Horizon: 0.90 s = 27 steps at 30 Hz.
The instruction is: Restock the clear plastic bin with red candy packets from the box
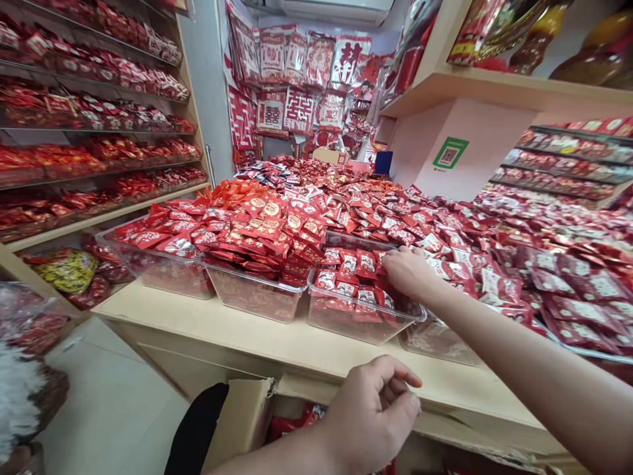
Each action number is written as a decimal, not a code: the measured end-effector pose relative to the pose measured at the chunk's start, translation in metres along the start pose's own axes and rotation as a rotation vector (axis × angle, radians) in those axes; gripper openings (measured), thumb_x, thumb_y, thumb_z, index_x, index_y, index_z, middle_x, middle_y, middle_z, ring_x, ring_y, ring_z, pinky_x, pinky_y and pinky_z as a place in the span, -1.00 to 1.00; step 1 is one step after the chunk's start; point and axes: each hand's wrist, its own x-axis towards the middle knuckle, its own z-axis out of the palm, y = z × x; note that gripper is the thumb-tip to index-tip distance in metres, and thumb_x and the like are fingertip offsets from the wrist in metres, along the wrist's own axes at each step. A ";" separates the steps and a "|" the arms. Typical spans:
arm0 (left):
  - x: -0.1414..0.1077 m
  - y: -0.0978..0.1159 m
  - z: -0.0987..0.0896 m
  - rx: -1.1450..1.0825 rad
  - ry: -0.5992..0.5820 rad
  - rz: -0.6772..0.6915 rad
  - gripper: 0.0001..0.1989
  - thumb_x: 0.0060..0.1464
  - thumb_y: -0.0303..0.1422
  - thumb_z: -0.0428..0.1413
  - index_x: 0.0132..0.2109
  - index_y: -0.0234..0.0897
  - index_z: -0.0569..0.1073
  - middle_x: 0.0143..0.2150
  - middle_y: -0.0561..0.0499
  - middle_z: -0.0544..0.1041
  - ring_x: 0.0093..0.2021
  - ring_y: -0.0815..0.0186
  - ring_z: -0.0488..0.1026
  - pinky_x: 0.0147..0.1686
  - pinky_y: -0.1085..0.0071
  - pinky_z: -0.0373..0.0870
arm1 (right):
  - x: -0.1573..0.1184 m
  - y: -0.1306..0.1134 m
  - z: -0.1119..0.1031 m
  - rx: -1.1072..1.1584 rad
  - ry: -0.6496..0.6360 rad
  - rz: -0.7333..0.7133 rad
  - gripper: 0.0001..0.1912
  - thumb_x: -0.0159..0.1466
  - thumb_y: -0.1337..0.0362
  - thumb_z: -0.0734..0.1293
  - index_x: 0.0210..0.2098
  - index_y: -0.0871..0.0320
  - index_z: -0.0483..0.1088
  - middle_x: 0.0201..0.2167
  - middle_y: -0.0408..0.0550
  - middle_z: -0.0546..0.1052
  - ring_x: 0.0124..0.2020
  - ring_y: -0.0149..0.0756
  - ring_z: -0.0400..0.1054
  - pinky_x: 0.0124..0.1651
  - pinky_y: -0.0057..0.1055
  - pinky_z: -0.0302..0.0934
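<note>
- Right hand (401,269) at red packets (366,263) in clear bin (349,323); grip unclear.
- Left hand (368,410) empty, loosely curled, fingertips apart.
- Wall decorations (299,111) read "囍".

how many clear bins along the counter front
5 visible: left bin, second bin, third bin at the right hand, fourth bin partly under the forearm, far-right bin past it. Others may be hidden.
</note>
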 end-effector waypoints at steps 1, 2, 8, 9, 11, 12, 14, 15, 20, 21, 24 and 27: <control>0.000 0.000 0.000 0.006 0.000 -0.004 -0.85 -0.02 -0.47 -0.01 -0.23 -0.38 0.34 -0.52 0.10 0.26 -0.52 0.47 0.16 -0.52 0.52 0.12 | 0.000 0.000 -0.002 0.010 -0.025 0.009 -0.78 0.17 0.42 0.14 -0.35 0.24 0.42 -0.27 0.14 0.49 -0.21 -0.06 0.30 -0.27 -0.24 0.03; 0.000 0.001 0.000 0.015 0.000 -0.007 -0.85 -0.03 -0.48 -0.01 -0.24 -0.39 0.34 -0.52 0.10 0.26 -0.52 0.46 0.16 -0.53 0.52 0.12 | 0.000 0.000 -0.005 0.020 -0.055 0.022 -0.81 0.15 0.41 0.17 -0.34 0.23 0.42 -0.27 0.14 0.50 -0.21 -0.05 0.30 -0.27 -0.23 0.04; 0.002 -0.002 -0.003 0.097 -0.028 0.017 -0.81 -0.08 -0.50 0.00 -0.23 -0.40 0.36 -0.52 0.09 0.29 -0.56 0.48 0.16 -0.57 0.54 0.09 | 0.002 -0.021 -0.027 0.109 0.062 -0.009 -0.82 0.16 0.29 0.21 -0.32 0.22 0.39 -0.26 0.12 0.50 -0.18 -0.08 0.30 -0.21 -0.25 0.09; 0.003 -0.003 -0.003 0.103 -0.026 0.023 -0.80 -0.09 -0.51 0.00 -0.24 -0.40 0.37 -0.52 0.09 0.28 -0.57 0.48 0.16 -0.58 0.54 0.09 | 0.004 -0.028 -0.028 0.144 0.090 -0.053 -0.81 0.16 0.27 0.21 -0.30 0.23 0.39 -0.23 0.12 0.49 -0.16 -0.09 0.29 -0.20 -0.26 0.09; 0.004 -0.006 -0.003 0.109 -0.019 0.030 -0.80 -0.12 -0.52 0.00 -0.25 -0.40 0.38 -0.54 0.10 0.27 -0.57 0.48 0.17 -0.58 0.55 0.09 | 0.010 -0.041 -0.028 0.211 0.089 -0.126 -0.77 0.14 0.23 0.23 -0.27 0.23 0.37 -0.19 0.10 0.48 -0.13 -0.09 0.27 -0.17 -0.27 0.11; 0.004 -0.007 -0.002 0.112 -0.016 0.033 -0.80 -0.13 -0.52 0.00 -0.27 -0.40 0.39 -0.55 0.11 0.26 -0.57 0.48 0.17 -0.58 0.55 0.09 | 0.014 -0.046 -0.025 0.236 0.071 -0.141 -0.74 0.13 0.21 0.24 -0.24 0.24 0.37 -0.18 0.10 0.47 -0.11 -0.07 0.26 -0.16 -0.25 0.11; 0.004 -0.008 -0.001 0.112 -0.014 0.029 -0.80 -0.16 -0.53 0.01 -0.29 -0.40 0.40 -0.57 0.12 0.24 -0.58 0.49 0.16 -0.59 0.55 0.08 | 0.021 -0.053 -0.019 0.265 0.035 -0.137 -0.69 0.12 0.19 0.25 -0.20 0.25 0.35 -0.16 0.11 0.47 -0.08 -0.03 0.24 -0.14 -0.20 0.10; 0.005 -0.008 -0.001 0.109 -0.015 0.025 -0.80 -0.17 -0.53 0.00 -0.30 -0.40 0.40 -0.58 0.12 0.24 -0.59 0.49 0.16 -0.60 0.55 0.08 | 0.024 -0.055 -0.016 0.275 0.020 -0.131 -0.67 0.12 0.18 0.25 -0.18 0.24 0.34 -0.15 0.12 0.46 -0.06 -0.01 0.22 -0.13 -0.17 0.10; 0.006 -0.005 -0.001 0.119 -0.029 0.008 -0.77 -0.20 -0.52 0.00 -0.30 -0.41 0.44 -0.57 0.08 0.27 -0.59 0.48 0.17 -0.59 0.54 0.10 | 0.035 -0.050 -0.005 0.290 -0.017 -0.106 -0.70 0.18 0.18 0.19 -0.17 0.22 0.35 -0.08 0.13 0.44 0.02 0.01 0.15 -0.08 -0.08 0.05; 0.006 -0.004 -0.001 0.134 -0.034 0.008 -0.75 -0.20 -0.52 0.00 -0.30 -0.42 0.45 -0.57 0.07 0.28 -0.59 0.47 0.17 -0.58 0.53 0.11 | 0.036 -0.048 -0.004 0.289 -0.022 -0.104 -0.71 0.20 0.19 0.17 -0.19 0.22 0.36 -0.07 0.13 0.44 0.02 0.00 0.15 -0.07 -0.08 0.04; 0.005 -0.001 -0.002 0.179 -0.051 0.014 -0.72 -0.21 -0.51 0.01 -0.28 -0.44 0.49 -0.56 0.05 0.30 -0.58 0.46 0.18 -0.58 0.53 0.12 | 0.039 -0.045 -0.003 0.294 -0.043 -0.091 -0.71 0.23 0.20 0.13 -0.21 0.22 0.37 -0.09 0.13 0.45 0.01 -0.01 0.16 -0.08 -0.08 0.05; 0.004 0.001 -0.002 0.209 -0.054 0.007 -0.70 -0.21 -0.49 0.02 -0.26 -0.44 0.51 -0.56 0.04 0.30 -0.59 0.46 0.18 -0.61 0.54 0.10 | 0.042 -0.044 -0.005 0.288 -0.064 -0.070 -0.72 0.24 0.22 0.12 -0.25 0.21 0.40 -0.14 0.14 0.47 -0.01 -0.01 0.18 -0.12 -0.11 0.09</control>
